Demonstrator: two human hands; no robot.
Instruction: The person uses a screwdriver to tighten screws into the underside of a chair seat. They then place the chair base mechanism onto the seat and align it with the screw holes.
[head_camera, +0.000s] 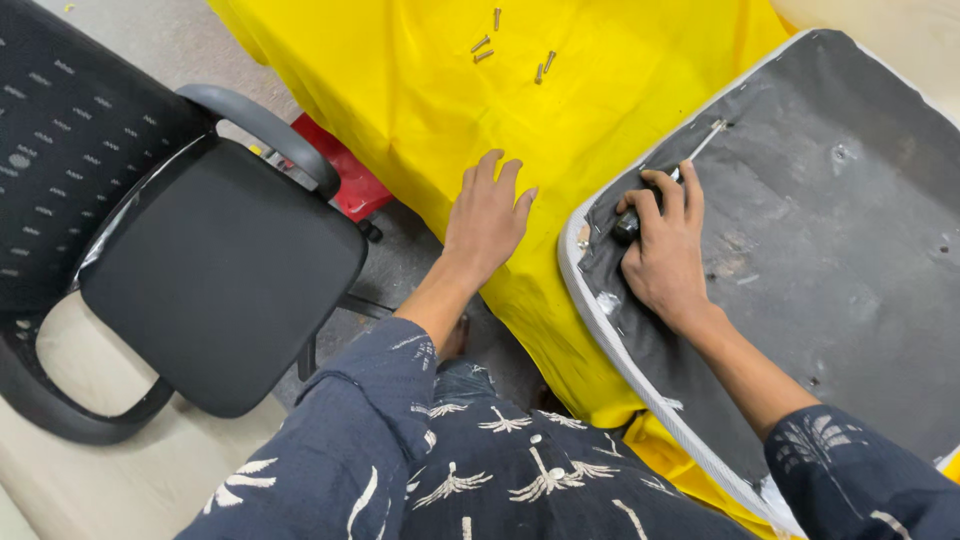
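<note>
Sleeves: dark blue patterned sleeves (470, 470) are seen nearest the camera, along the bottom edge of the view.
Right hand: the right hand (665, 255) is closed around the dark handle of a screwdriver (660, 192), the grip being tight on the handle and resting on the seat underside.
Screwdriver axis: the shaft is laid from the fist up and to the right, its tip set at a fixing point (722, 125) near the upper left edge of the seat underside.
Seat underside: the upturned seat pan (850, 260), dark grey with a pale stapled rim, is propped across the right part of the yellow cloth (420, 90), its near corner overhanging the cloth's lower edge.
Left hand: the left hand (488, 215) is spread flat and empty on the yellow cloth, just beside the seat's left rim, not touching it.
Loose screws: a handful of screws (510, 55) is left on the cloth towards its far edge, beyond the left hand and well apart from the screwdriver; the left hand is the nearer of the two.
Open room: bare cloth is left between the left hand and the screws.
Beside: a black office chair (215, 270) stands at the cloth's left edge, with a red object (345, 170) partly hidden behind its armrest.
</note>
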